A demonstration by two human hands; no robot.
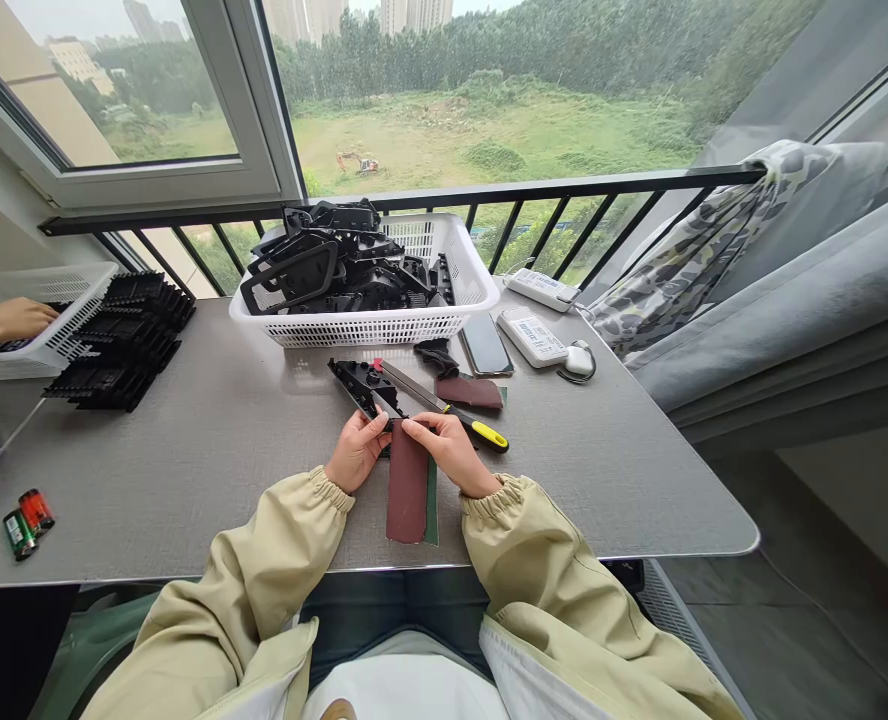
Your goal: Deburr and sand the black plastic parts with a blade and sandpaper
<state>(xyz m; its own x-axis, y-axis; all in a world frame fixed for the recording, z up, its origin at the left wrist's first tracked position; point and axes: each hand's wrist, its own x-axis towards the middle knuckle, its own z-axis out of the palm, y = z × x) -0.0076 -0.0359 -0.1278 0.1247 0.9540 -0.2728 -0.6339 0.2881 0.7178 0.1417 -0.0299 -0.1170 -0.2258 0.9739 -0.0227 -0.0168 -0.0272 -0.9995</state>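
My left hand [357, 450] is closed on the lower end of a black plastic part [365, 385], which tilts up and to the left. Pinched in my right hand [455, 452] is a folded strip of sandpaper [407, 490], dark red in front with a green edge, hanging down against the part's lower end. Just beyond my hands lies a file with a black and yellow handle [487, 434]. A second piece of dark red sandpaper [470, 392] rests behind it, beside a black cloth-like item [436, 355].
A white basket [369, 328] heaped with black parts stands at the back. Right of it lie a phone [487, 345] and white devices [532, 337]. At left are stacked black parts [125, 340], batteries [28, 524] and another person's hand [20, 319] in a white basket [76, 325].
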